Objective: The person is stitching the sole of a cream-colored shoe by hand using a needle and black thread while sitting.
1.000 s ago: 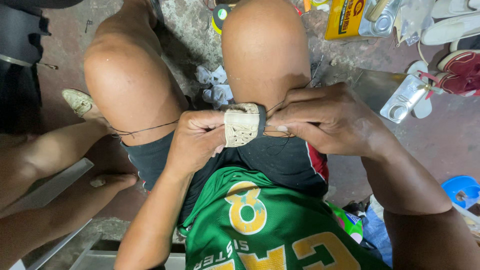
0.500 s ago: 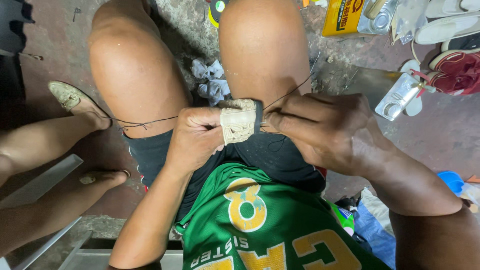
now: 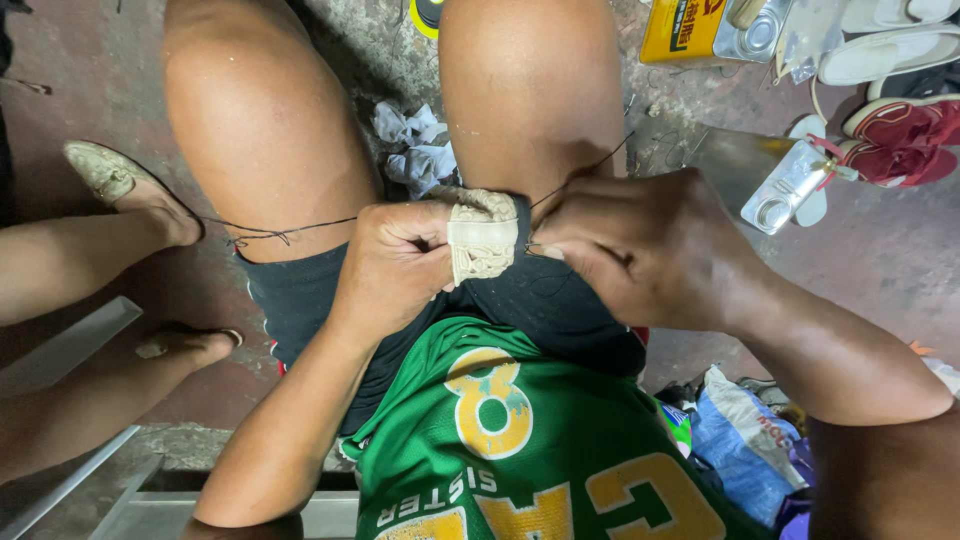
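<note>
My left hand [image 3: 395, 262] is closed around a small cream woven piece [image 3: 482, 240], holding it upright over my lap between my knees. My right hand [image 3: 640, 245] pinches something thin, probably a needle, at the piece's right edge. A dark thread [image 3: 290, 227] runs from the piece leftward across my left thigh, and another strand [image 3: 590, 170] goes up and right over my right thigh. I wear black shorts and a green jersey [image 3: 500, 440] with yellow print.
Another person's legs and beige shoes [image 3: 115, 180] lie at the left. Crumpled white cloth [image 3: 415, 150] sits on the concrete floor between my knees. A yellow tin can [image 3: 700, 30], a metal can [image 3: 785, 185], sandals [image 3: 900, 130] and plastic bags [image 3: 740, 430] are at the right.
The view has shifted down and closer over my lap. My hands stay together on the cream piece, with my right hand's fingers moving slightly at its edge.
</note>
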